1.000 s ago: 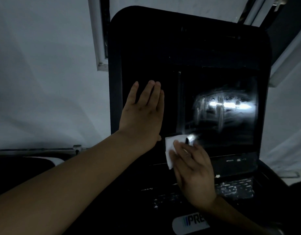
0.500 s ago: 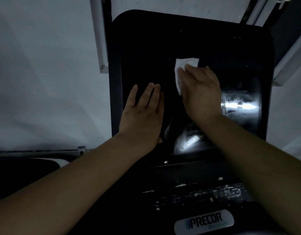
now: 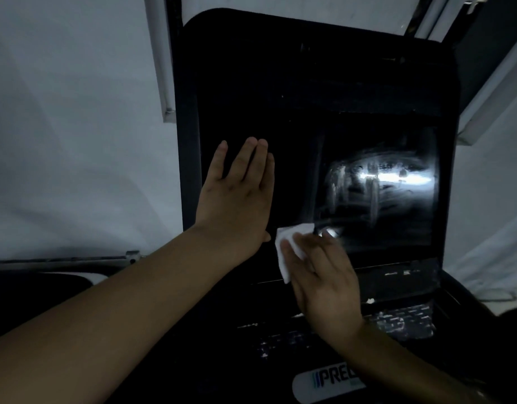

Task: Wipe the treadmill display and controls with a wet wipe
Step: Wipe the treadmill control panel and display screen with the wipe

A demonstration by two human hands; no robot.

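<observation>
At display (image 3: 376, 188) btm-left corner, R hand (image 3: 324, 275) presses wipe (image 3: 289, 246); L hand (image 3: 236, 205) flat beside.

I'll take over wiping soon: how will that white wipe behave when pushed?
Probably thin and floppy: the wet wipe lies flat under the right hand. It likely slides easily, given the streaks on the display. Its uncovered edge may fold over.

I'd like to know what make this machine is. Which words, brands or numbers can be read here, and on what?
"PRE": on the white logo badge at the foot of the treadmill console; the rest is hidden behind the right forearm.
Pale marks on the control keys: too blurred to read.
Display: only smears and glare, no text.
</observation>
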